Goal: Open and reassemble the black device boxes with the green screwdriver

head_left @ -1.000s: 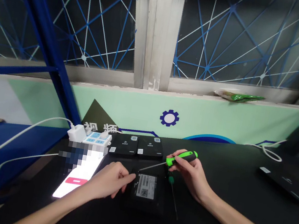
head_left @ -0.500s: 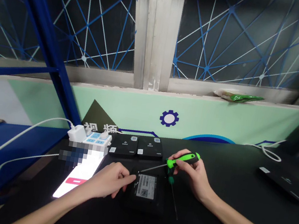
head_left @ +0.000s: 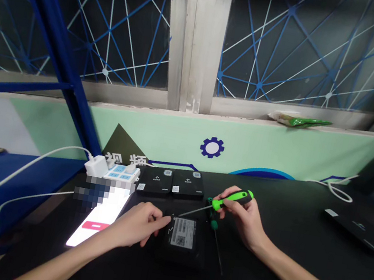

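A small black box [head_left: 185,251] with a white label lies face down on the black table [head_left: 283,253]. My left hand [head_left: 139,225] rests at its left edge, fingers curled and pressed against the box's corner. My right hand [head_left: 244,215] grips the green handle of a screwdriver [head_left: 230,198]. Its thin shaft slants down to the left, and the tip sits at the box's upper left corner, close to my left fingertips. A second, thinner screwdriver [head_left: 216,241] lies on the table just right of the box.
Two black boxes [head_left: 171,181] sit side by side behind. A white power strip [head_left: 119,172] with a plug and white cables is at the left, beside a lit phone [head_left: 100,219]. Another black device [head_left: 363,229] lies far right. A blue rack post stands at the left.
My right hand and the screwdriver handle have shifted slightly right and up, and the shaft tip stays at the box corner. My left hand has barely moved.
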Motion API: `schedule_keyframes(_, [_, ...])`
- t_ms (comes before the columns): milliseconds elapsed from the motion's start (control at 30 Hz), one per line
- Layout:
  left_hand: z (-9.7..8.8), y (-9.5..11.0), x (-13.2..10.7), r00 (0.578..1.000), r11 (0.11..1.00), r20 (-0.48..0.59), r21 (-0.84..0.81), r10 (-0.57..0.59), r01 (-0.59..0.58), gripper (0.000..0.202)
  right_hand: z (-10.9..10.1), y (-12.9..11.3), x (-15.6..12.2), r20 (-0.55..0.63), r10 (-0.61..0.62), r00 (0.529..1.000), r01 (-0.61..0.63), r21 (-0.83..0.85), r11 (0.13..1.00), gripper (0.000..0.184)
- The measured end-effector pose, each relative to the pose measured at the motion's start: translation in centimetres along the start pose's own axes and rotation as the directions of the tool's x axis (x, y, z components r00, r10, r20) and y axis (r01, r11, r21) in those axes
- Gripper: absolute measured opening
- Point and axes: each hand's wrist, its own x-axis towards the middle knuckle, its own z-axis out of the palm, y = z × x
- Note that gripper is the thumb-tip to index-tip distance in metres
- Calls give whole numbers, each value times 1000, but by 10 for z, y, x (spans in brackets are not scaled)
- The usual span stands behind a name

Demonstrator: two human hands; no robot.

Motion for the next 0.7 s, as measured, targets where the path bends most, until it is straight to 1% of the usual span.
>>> schedule_keyframes(67, [3,0,1,999,1000,-41,20,18,-17,57,1,-1,0,12,8,1000,-9,21,1000,11])
schedule_keyframes(133, [6,0,2,990,996,-125,70,66,-58,54,2,-3,0,19,20,1000,-21,37,999,11])
schedule_keyframes(167, [8,0,2,978,991,-182,109,98,-79,50,2,-4,-1,19,26,999,-27,43,999,10])
schedule_keyframes(233, [10,-1,1,940,973,-293,197,174,-119,37,3,-5,-1,16,36,999,-37,54,998,11])
schedule_keyframes(300, [10,-1,0,898,944,-347,280,272,-178,21,2,-5,-2,18,41,999,-42,67,997,11])
schedule_keyframes(333, [10,-1,-1,882,925,-346,313,321,-214,20,2,-5,-2,21,43,999,-45,70,997,11])
schedule_keyframes(400, [9,-1,-4,860,888,-317,365,401,-279,27,2,-5,-2,25,47,999,-49,71,996,10])
schedule_keyframes(433, [8,0,-5,855,875,-303,382,422,-297,31,2,-5,-2,26,49,998,-51,69,996,10])
schedule_keyframes(567, [5,6,-8,868,858,-243,406,432,-314,41,2,-6,-1,20,47,999,-48,68,997,11])
schedule_keyframes(633, [3,9,-10,882,856,-212,415,421,-309,42,2,-6,-1,24,44,999,-45,70,997,11])
schedule_keyframes(700, [3,10,-10,891,856,-206,427,405,-291,43,2,-5,-1,32,43,999,-45,72,996,11])
